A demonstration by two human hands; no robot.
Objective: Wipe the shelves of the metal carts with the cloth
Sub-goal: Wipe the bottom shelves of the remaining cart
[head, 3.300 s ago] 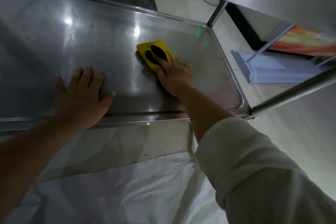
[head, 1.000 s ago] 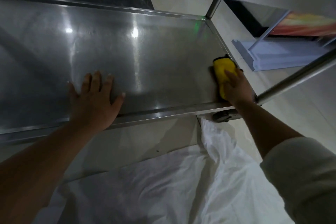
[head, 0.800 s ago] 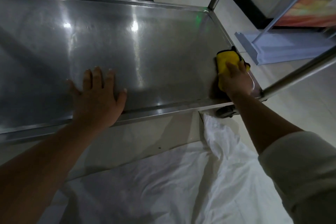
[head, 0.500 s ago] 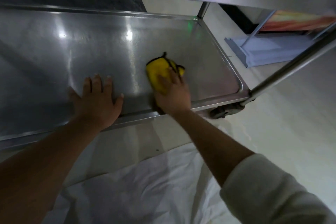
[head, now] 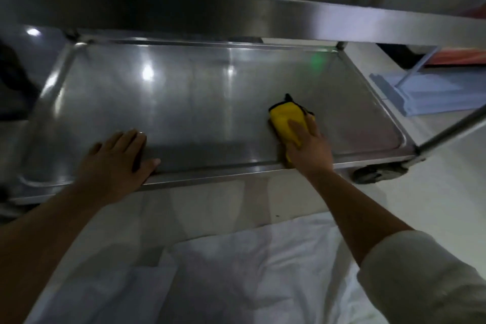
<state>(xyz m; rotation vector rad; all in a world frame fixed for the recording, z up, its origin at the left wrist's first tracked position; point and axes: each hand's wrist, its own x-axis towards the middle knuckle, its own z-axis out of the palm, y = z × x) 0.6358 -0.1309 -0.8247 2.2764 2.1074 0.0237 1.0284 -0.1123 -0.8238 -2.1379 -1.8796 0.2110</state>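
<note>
Steel lower cart shelf is gleaming while the left hand, fingers flat and spread, is bracing its front rim at seven o'clock. At four o'clock the right hand is pressing the folded yellow cloth down; wiping looks midway, upper shelf seemingly pending.

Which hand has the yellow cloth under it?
The right hand presses the yellow cloth; the left hand lies bare on the shelf.
</note>
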